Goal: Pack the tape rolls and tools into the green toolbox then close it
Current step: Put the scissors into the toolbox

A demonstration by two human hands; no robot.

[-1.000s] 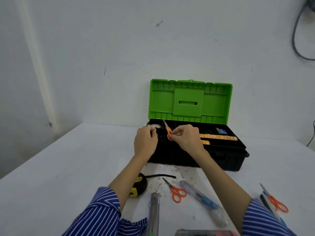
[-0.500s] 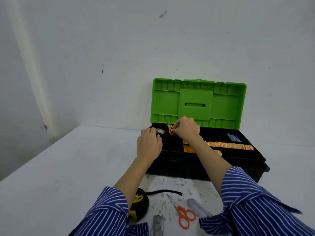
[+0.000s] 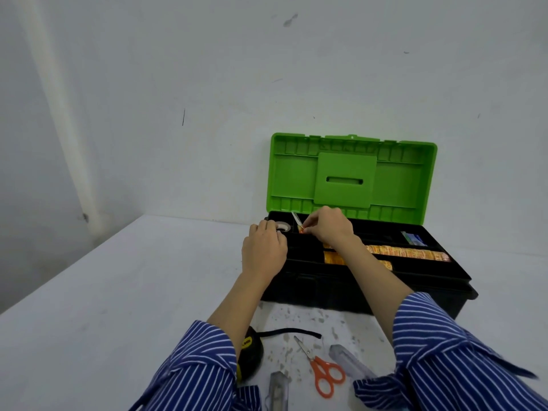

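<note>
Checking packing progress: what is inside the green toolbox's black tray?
Black tray: orange patterned tape strips, a small blue packet, a pale tape roll, orange-handled scissors held by the right hand. Hands hide the rest.

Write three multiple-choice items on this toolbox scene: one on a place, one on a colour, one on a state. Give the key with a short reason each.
1. Where does the black and yellow tape measure lie?
A. in the toolbox tray
B. on the white table, in front of the toolbox
C. on the lid

2. What colour are the handles of the scissors lying on the white table?
A. orange
B. blue
C. black

3. How does the green plastic toolbox lid stand?
A. shut
B. taken off, flat on the table
C. open, upright

Key: B, it shows beside the left sleeve, on the white table. A, both finger loops are orange. C, its ribbed inner side faces the camera above the black toolbox tray.
</note>
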